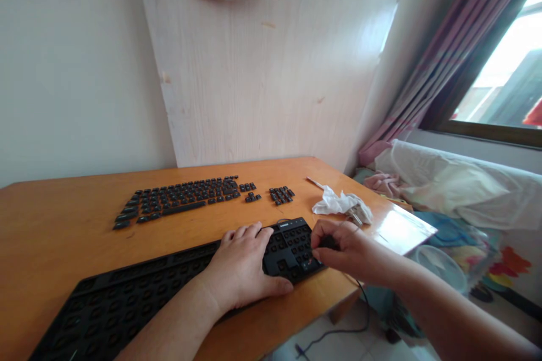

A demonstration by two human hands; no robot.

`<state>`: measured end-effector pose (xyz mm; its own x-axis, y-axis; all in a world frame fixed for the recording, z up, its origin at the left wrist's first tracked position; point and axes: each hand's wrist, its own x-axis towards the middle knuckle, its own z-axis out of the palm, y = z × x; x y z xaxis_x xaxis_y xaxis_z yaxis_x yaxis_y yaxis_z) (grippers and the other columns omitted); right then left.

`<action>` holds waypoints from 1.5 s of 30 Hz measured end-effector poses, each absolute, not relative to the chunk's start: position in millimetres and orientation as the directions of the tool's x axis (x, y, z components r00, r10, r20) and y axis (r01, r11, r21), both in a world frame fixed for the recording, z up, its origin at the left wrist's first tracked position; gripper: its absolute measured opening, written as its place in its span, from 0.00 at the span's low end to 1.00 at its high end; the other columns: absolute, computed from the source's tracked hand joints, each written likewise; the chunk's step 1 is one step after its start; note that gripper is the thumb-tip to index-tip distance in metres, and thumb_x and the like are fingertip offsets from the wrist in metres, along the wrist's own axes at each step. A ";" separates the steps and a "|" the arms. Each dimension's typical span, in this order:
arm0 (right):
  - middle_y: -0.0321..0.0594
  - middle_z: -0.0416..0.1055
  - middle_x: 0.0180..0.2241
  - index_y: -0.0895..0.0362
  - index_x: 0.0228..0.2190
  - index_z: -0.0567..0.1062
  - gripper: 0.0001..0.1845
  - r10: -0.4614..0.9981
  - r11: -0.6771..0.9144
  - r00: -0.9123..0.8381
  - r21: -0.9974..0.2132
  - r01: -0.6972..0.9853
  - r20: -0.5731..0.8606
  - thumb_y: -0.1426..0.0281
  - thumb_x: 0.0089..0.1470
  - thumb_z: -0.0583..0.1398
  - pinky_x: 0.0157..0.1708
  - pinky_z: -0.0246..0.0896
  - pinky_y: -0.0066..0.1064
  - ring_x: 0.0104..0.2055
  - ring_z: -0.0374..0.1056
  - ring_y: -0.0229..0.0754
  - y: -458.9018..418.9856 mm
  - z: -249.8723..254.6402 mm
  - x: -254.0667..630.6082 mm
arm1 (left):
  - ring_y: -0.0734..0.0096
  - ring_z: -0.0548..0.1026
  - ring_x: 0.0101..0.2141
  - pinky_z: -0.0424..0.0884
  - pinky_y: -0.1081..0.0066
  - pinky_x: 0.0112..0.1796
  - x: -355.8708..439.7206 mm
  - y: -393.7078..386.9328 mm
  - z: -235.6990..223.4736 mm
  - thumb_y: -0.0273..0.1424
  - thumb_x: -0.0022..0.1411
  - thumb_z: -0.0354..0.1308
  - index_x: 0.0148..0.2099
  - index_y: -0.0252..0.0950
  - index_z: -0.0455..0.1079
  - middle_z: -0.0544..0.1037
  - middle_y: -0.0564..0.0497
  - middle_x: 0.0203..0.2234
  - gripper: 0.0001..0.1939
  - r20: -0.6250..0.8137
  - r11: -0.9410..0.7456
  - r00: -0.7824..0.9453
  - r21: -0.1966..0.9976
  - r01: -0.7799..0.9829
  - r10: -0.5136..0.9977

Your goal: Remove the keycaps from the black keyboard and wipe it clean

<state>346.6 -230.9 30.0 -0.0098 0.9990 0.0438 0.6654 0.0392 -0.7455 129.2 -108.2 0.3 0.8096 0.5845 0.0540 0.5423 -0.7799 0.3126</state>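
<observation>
A black keyboard without its keycaps lies along the front of the wooden table. My left hand spans its width, fingers over the far edge and thumb by the near edge, gripping it. Over the number-pad end, my right hand is closed around a small dark thing. Most of that thing is hidden by the fingers, so its kind cannot be made out. Behind the keyboard, removed black keycaps are laid out in keyboard order, with a separate number-pad group to their right.
A crumpled white tissue lies at the table's right, beside a thin stick and a metal-looking item. A cable hangs to the floor past the table's front edge. Bags and a clear plastic tub stand to the right.
</observation>
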 end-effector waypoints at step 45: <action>0.30 0.57 0.20 0.57 0.26 0.67 0.21 0.988 0.086 0.036 -0.730 0.678 0.150 0.54 0.61 0.54 0.21 0.46 0.26 0.22 0.52 0.33 -222.2 -5.6 332.6 | 0.38 0.61 0.59 0.55 0.42 0.56 129.6 -109.0 0.9 0.64 0.41 0.57 0.62 0.40 0.63 0.63 0.36 0.61 0.51 0.070 -0.774 0.804 0.332 0.539 0.590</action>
